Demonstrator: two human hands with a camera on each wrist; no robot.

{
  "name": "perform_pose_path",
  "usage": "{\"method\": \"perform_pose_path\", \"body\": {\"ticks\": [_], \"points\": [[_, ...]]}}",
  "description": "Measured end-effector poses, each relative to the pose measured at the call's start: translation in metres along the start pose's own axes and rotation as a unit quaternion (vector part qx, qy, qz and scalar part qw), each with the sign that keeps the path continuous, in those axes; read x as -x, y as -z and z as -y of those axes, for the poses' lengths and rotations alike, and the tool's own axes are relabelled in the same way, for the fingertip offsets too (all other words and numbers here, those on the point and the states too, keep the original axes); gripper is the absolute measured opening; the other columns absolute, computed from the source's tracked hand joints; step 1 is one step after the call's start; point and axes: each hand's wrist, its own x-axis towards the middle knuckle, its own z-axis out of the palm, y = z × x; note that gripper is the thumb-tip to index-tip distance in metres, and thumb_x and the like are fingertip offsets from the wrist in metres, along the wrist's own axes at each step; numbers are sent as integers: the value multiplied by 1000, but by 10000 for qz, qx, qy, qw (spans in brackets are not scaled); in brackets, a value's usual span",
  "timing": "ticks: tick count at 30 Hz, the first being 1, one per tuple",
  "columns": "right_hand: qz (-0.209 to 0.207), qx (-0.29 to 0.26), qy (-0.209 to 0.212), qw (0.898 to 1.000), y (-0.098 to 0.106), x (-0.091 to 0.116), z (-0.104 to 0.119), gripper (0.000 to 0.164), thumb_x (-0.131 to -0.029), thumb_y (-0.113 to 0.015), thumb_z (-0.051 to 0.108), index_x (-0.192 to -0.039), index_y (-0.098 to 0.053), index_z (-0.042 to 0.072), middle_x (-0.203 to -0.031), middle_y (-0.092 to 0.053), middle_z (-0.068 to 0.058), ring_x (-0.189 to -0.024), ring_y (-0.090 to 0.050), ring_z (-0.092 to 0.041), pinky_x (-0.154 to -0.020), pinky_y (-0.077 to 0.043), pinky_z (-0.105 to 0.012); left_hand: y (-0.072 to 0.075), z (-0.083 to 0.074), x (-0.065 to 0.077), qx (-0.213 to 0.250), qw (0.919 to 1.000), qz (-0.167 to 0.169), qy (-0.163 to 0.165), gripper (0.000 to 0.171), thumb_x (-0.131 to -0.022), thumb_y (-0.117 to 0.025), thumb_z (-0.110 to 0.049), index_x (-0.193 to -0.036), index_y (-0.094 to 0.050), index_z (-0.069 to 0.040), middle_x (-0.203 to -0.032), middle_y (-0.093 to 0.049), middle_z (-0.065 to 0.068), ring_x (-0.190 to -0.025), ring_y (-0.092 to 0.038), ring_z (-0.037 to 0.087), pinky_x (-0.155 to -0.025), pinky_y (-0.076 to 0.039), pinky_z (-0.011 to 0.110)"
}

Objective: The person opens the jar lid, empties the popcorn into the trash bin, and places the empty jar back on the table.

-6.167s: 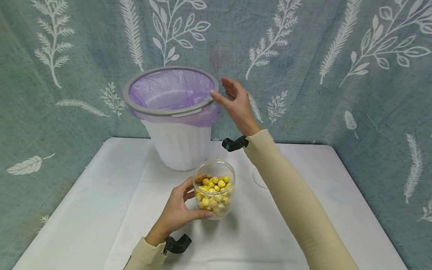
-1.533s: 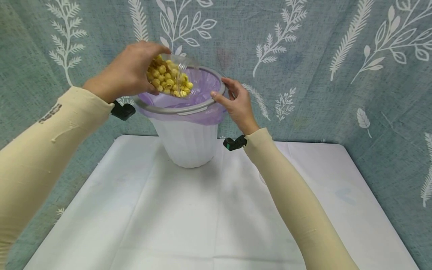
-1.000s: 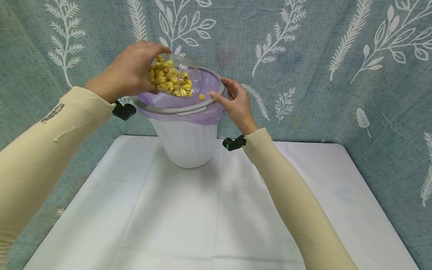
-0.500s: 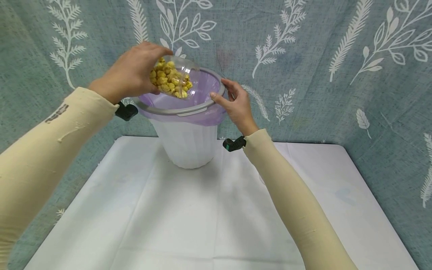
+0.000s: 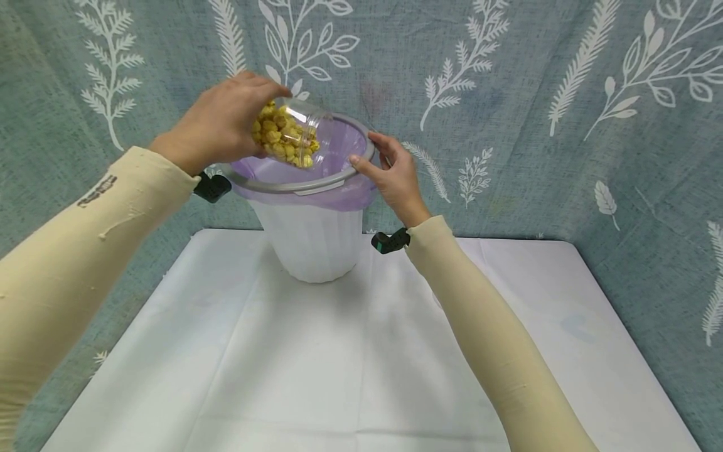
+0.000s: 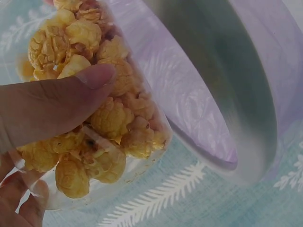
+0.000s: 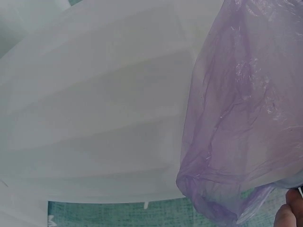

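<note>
My left hand (image 5: pixel 223 122) grips a clear plastic jar (image 5: pixel 309 117) by its base end and holds it tipped over the bin, mouth pointing right. Yellow popcorn (image 5: pixel 282 135) lies along the jar's lower side; the left wrist view shows the thumb (image 6: pixel 61 104) pressed across the wall in front of it. Below stands a white trash bin (image 5: pixel 310 242) with a grey rim (image 5: pixel 294 187) and a purple liner bag (image 5: pixel 346 143). My right hand (image 5: pixel 395 176) holds the rim's right side between thumb and fingers. The bin's bottom is hidden from view.
A white-covered table (image 5: pixel 294 376) carries the bin near its back edge. Leaf-patterned curtain (image 5: pixel 508 125) encloses the back and sides. Part of a thin clear round edge (image 5: pixel 437 301) shows beside the right sleeve (image 5: pixel 486 314), which hides the rest.
Since the oldest frame the left hand has lifted the jar from the table to above the bin and tilted it. One popcorn piece was falling a second ago. The right hand stays at the rim.
</note>
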Motion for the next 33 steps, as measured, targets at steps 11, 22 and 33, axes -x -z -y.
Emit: {"method": "perform_pose_path", "body": {"ticks": [11, 22, 33], "points": [[-27, 0, 3, 10000, 0, 0, -1, 64, -95, -79, 15, -151, -52, 0, -156, -51, -11, -146, -44, -9, -124, -31, -28, 0, -1, -1, -84, 10000, 38, -26, 97, -70, -89, 9, -156, -46, -3, -154, -51, 23, -144, -39, 48, -120, -30, 68], [7, -37, 3, 10000, 0, -1, -1, 63, -96, -79, 17, -151, -52, 1, -156, -51, -10, -147, -43, -11, -122, -31, -22, -2, -3, -2, -104, 9998, -57, -149, 95, -69, -87, 11, -154, -47, -1, -153, -51, 23, -141, -42, 47, -119, -33, 67], [45, -129, -77, 9999, 0, 0, 0, 66, -95, -77, 11, -153, -48, 0, -159, -47, -14, -151, -39, -15, -125, -28, -28, -2, -5, -2, -115, 9996, -123, -242, 89, -69, -80, 19, -152, -51, 0, -151, -54, 23, -142, -42, 46, -121, -32, 64]]}}
